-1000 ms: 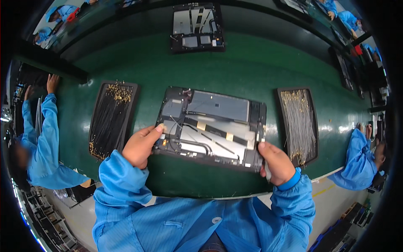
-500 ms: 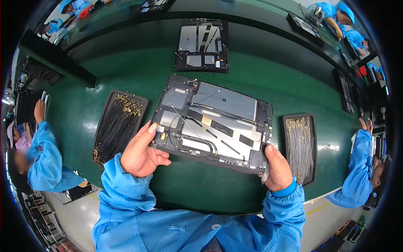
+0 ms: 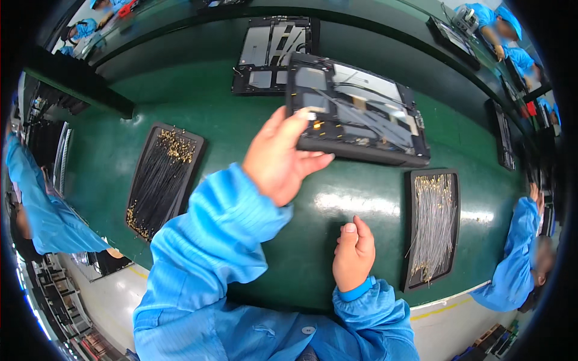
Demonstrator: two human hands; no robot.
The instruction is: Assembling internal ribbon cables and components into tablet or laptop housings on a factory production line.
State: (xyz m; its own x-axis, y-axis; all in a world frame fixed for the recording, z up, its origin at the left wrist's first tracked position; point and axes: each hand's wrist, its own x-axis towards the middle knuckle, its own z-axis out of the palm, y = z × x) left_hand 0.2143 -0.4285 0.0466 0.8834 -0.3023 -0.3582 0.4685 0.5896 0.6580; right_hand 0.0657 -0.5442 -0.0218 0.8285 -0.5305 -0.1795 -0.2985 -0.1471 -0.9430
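Note:
My left hand [image 3: 280, 156] grips the near left corner of an opened tablet [image 3: 361, 111], thumb on top and fingers beneath. The tablet is raised over the table and tilted, with grey panels, black cables and a thick dark edge; motion blurs it a little. Below it, my right hand [image 3: 354, 256] is closed near my body, thumb against curled fingers. Whatever it may hold is hidden. Behind the raised tablet, partly covered by it, lies a second opened tablet [image 3: 256, 48] of the same kind.
On the green table [image 3: 241, 114], a black tray of black cables [image 3: 162, 180] stands left and another of grey cables [image 3: 432, 222] right. A dark shelf edge [image 3: 361, 30] runs across the back. Co-workers in blue sit at left [image 3: 54, 210] and right [image 3: 512, 253].
The tablet has moved away from me, up and to the right, in my left hand. My right hand has let go of its right edge and drawn back toward my body.

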